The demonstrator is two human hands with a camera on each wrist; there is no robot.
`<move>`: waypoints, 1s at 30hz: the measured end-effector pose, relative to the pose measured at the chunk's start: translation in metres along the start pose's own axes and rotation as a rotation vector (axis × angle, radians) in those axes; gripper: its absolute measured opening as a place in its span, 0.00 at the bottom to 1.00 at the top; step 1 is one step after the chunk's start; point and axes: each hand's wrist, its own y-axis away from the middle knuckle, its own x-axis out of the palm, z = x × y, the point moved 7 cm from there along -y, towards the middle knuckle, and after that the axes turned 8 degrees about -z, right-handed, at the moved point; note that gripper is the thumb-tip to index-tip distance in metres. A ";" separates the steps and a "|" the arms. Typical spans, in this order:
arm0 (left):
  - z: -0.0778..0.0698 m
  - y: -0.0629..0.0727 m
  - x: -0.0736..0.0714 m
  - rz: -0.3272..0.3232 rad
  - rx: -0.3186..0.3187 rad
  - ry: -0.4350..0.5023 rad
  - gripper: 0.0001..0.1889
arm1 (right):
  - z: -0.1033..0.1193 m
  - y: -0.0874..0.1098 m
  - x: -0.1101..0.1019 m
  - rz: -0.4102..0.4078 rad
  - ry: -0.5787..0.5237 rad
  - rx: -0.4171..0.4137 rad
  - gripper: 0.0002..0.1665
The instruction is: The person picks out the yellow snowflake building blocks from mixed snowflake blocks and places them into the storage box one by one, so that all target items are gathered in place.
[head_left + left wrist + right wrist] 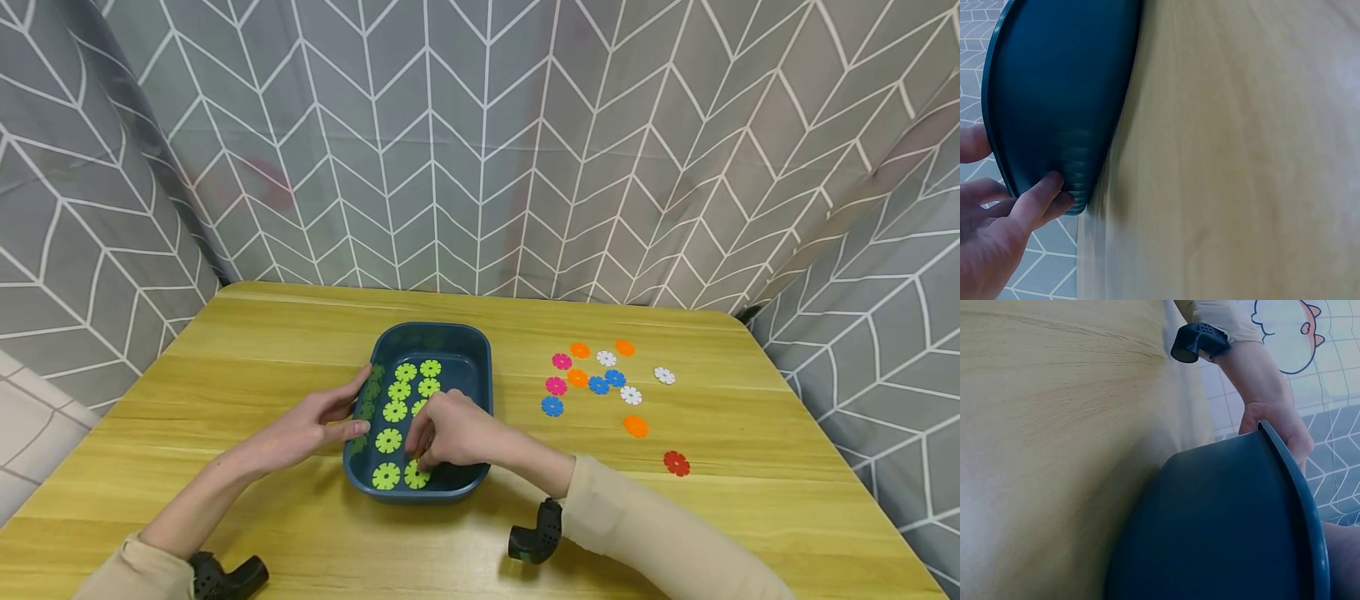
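A dark blue plastic bin [472, 475] stands on the table, with several yellow-green snowflake discs [388, 441] in two columns on its floor. My left hand [300, 429] holds the bin's left side at the rim. In the left wrist view, fingers [1038, 197] of that hand touch the outer wall. Over the near part of the bin, my right hand [453, 429] reaches down with curled fingers, its thumb and fingertips at the nearest disc [417, 476] of the right column. This hand covers part of the right column, and the bin wall [1229, 519] hides its fingers in the right wrist view.
Right of the bin, loose snowflake discs lie scattered: pink [556, 386], orange [635, 427], blue [552, 407], white [631, 395] and a red one [677, 463]. A patterned grey curtain [480, 150] hangs behind the wooden table [262, 333].
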 end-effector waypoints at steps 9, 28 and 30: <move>0.000 0.000 0.000 -0.001 -0.009 -0.014 0.41 | 0.000 0.000 -0.006 -0.008 -0.062 -0.024 0.06; 0.000 0.000 0.001 0.001 -0.009 0.001 0.42 | -0.023 0.033 -0.056 -0.099 -0.519 -0.011 0.17; 0.000 0.000 0.001 0.002 -0.007 0.000 0.42 | -0.028 0.039 -0.060 -0.128 -0.554 -0.013 0.17</move>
